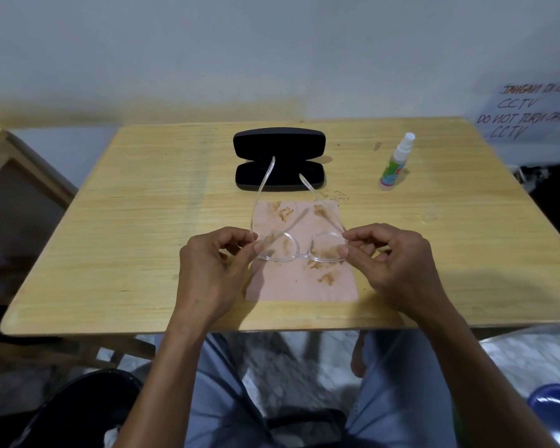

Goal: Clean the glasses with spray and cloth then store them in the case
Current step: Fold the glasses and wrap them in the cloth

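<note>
Clear-framed glasses (299, 248) hang pinched at each hinge by my left hand (214, 270) and right hand (392, 263) above the cloth (304, 286), unsprayed I judge, so next I must free one hand for the spray bottle (396, 163).

Far wall (272, 53): plain pale grey-white, yellowish staining along its lower edge just above the table.
Table (136, 221): light wood, visible grain, rounded corners, pen scribbles right of centre.
Left: second wooden piece of furniture (20, 176), light frame, partly cut off.
Right, far: handwritten paper sign (530, 114) reading "DO NOT TURN OFF CCTV".
Floor (288, 367): speckled pale marble pattern.
Near right: blue rounded object (556, 412), blurred.
Light: dim, soft, even.
</note>
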